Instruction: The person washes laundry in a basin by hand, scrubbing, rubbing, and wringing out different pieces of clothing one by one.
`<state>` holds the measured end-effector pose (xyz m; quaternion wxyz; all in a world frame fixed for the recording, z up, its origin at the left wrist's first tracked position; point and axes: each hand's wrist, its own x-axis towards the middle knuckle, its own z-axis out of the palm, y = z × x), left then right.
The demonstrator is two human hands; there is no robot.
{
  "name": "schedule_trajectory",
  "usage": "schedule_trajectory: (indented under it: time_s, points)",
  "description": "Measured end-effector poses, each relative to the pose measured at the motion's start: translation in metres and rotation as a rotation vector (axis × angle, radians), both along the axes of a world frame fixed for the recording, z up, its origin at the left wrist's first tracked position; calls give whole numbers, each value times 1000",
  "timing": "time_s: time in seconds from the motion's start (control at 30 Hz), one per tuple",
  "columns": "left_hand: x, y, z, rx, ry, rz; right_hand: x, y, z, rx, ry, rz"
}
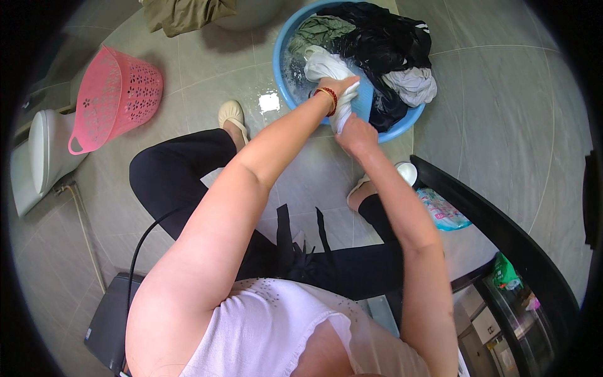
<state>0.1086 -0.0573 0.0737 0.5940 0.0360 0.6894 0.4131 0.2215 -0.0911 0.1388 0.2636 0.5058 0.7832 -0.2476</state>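
Both hands grip one white wet cloth (325, 66) over the near edge of a blue plastic basin (281, 77). My left hand (338, 89), with a red bead bracelet and a gold-coloured bangle at the wrist, is closed round the cloth's middle. Below it, my right hand (356, 134) is closed on its lower end. A blue ridged washboard (362, 101) slants under the cloth. Sudsy water (294, 77), black clothes (381, 37), a green garment (320, 32) and a bunched light grey-white cloth (414, 86) lie in the basin.
A pink perforated basket (141, 92) stands at the left beside a white toilet (40, 151). Khaki cloth (188, 14) hangs at the top. To the right are a white bowl (406, 173), a black door frame (499, 221) and a detergent bag (440, 209). Water wets the tiles (270, 101).
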Motion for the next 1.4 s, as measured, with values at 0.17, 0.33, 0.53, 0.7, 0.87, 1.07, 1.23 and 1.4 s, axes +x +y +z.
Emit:
schedule_trajectory:
  time_s: [0.17,0.33,0.53,0.7,0.87,1.07,1.23,1.4]
  points:
    - [-2,-15,11,224,-443,209,37,-46,-36,-245,729,-421]
    - [3,-25,20,327,-807,213,56,-88,-26,-1222,1363,-1784]
    - [36,-43,42,407,-790,313,66,-12,-8,-473,1651,-1709]
    - [32,-29,49,398,-949,396,-5,0,82,830,1205,-363]
    - [5,-18,79,365,-808,12,-19,-5,101,829,1222,97]
    - [-6,-3,92,345,-332,-394,-22,-3,87,672,1186,908]
    - [14,13,62,268,493,-870,-14,-11,37,596,1075,1078]
    - [17,-7,-3,65,555,-728,-10,-17,11,347,1030,953]
